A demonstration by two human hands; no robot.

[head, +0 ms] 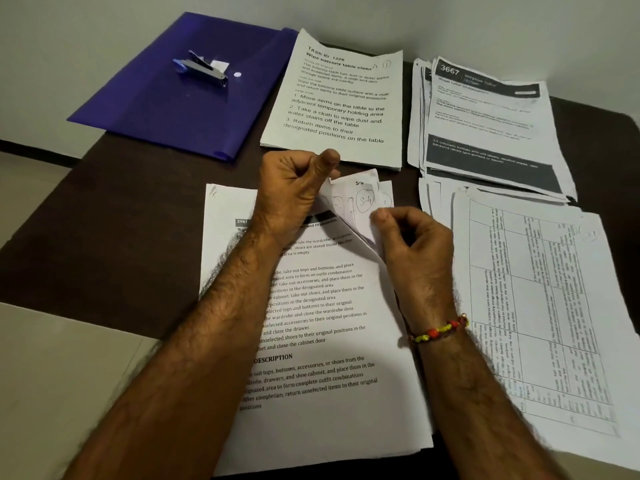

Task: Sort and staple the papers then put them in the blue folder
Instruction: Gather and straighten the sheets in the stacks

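The top right corners of the near stack of papers [311, 323] are being leafed through on the dark bench [121, 202]. The lifted corners are pinched by the curled fingers and thumb of the left hand [294, 192], while one turned-up corner is gripped between thumb and fingers of the right hand [412, 244]. Handwritten marks are seen on the raised corners.

The blue folder [166, 109] lies far left, with the stapler [202, 72] resting on it. Three more piles are laid out: one at far centre [336, 102], one far right [485, 123], and a table-printed pile [540, 306] near right.

A sheet could be skipped or miscounted if two corners stick together. The corners could be creased or torn by a hard pull. The near stack's edges could be fanned out of line, so that a staple would likely miss lower sheets.
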